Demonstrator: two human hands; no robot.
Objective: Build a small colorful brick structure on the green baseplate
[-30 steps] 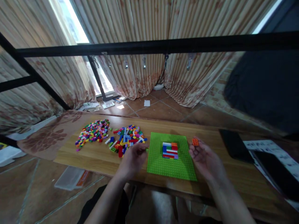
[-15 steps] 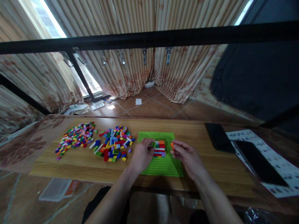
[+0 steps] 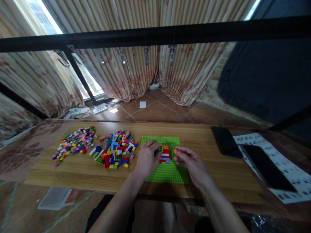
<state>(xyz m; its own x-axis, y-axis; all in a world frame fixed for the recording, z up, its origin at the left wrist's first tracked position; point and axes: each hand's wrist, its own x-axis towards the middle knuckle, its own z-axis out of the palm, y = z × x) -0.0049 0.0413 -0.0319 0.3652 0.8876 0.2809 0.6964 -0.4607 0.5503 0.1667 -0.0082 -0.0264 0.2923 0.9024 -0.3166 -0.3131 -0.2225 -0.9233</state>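
Note:
A green baseplate [image 3: 167,174] lies on the wooden table before me. On its middle stands a small block of stacked bricks [image 3: 165,156] in red, white, purple and orange. My left hand [image 3: 147,158] reaches over the plate's left part, thumb and fingers closed on a dark green brick [image 3: 160,148] at the block's left edge; whether that brick touches the block I cannot tell. To the right of the block, my right hand [image 3: 191,161] pinches a small orange brick [image 3: 175,152] just above the plate.
Left of the plate lies a pile of mixed bricks [image 3: 116,149], and farther left a heap of smaller pieces [image 3: 75,144]. A black tablet-like slab [image 3: 225,142], a printed sheet [image 3: 250,138] and a black phone-like slab [image 3: 268,168] lie at right. A dark rail [image 3: 136,37] crosses beyond the table.
The green brick in my left hand has shifted right, over the block's left edge. My right hand has come slightly closer to the block with the orange brick. The camera view has shifted a little.

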